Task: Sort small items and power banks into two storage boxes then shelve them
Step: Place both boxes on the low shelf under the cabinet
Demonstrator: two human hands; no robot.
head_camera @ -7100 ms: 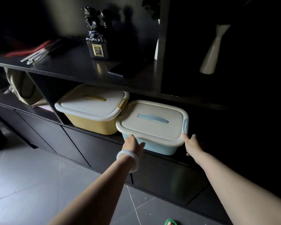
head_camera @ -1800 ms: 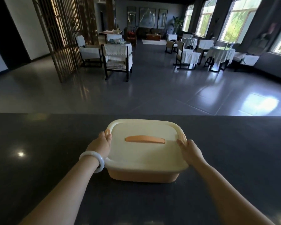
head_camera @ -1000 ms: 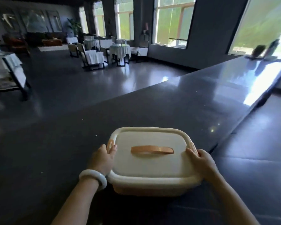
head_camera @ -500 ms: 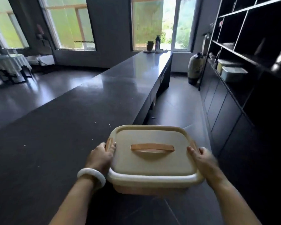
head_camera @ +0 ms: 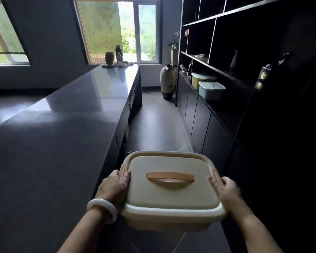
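Carrying: orange storage box (head_camera: 171, 212), lid on, was held level in the air at 6 o'clock of the view, over the aisle floor (head_camera: 153, 125) between counter and shelving.
Lid: cream, closed, with an orange handle (head_camera: 170, 177) lying flat across its middle; side clips at 9 and 3 o'clock of the lid.
Left hand (head_camera: 113, 187): gripped the box's 9 o'clock side, thumb curled over the lid rim beside the clip, fingers hidden under the edge.
Right hand (head_camera: 226, 189): gripped the 3 o'clock side likewise, thumb on the rim, fingers wrapped below and out of sight.
Bracelet (head_camera: 102, 209): pale bangle sat on the left wrist.
Counter (head_camera: 53, 134): long, dark and glossy, ran from 8 o'clock toward 11 o'clock; small jars and bottles (head_camera: 115, 57) stood at its far end by the window (head_camera: 117, 30).
Shelving (head_camera: 244, 52): dark open unit filled 1 to 4 o'clock.
Shelved boxes: yellow box (head_camera: 201, 80) and blue box (head_camera: 211, 90) sat side by side, lidded, at 1 o'clock on a low shelf, well apart from the carried box.
Vase (head_camera: 167, 81): stood on the floor at 12 o'clock, beside the shelving's far end.
Statuette (head_camera: 264, 73): dark, with a gold label, at 2 o'clock on a shelf.
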